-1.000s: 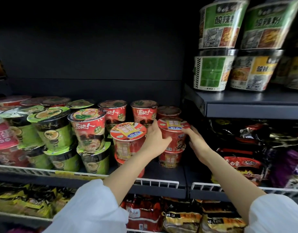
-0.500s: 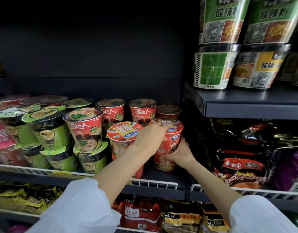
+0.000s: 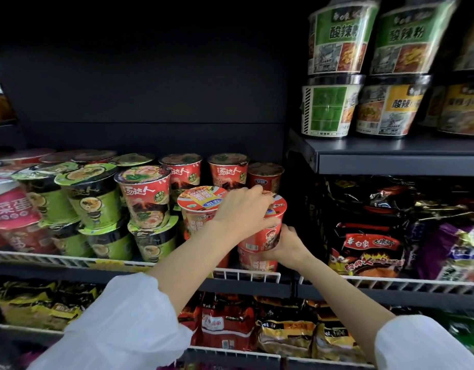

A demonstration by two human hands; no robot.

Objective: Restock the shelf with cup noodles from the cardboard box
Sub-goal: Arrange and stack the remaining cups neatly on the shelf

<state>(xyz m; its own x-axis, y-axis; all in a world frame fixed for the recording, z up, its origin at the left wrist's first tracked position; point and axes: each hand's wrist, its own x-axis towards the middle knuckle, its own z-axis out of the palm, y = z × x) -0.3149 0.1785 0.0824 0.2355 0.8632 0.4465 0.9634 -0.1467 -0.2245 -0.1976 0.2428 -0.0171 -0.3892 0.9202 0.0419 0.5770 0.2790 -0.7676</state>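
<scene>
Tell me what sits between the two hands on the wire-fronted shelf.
In the head view, a red cup noodle sits between them: the left hand grips its lid, the right hand grips its side.

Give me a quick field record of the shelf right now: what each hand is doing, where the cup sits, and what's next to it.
left hand: fingers curled over the lid of the red cup noodle
right hand: grips the same cup low on its right side
cup position: upright, on top of another red cup, at the right end of the wire-fronted shelf
left neighbour: red cup with yellow lid label, close beside
further left: green cups, stacked two high
cardboard box: not in view
</scene>
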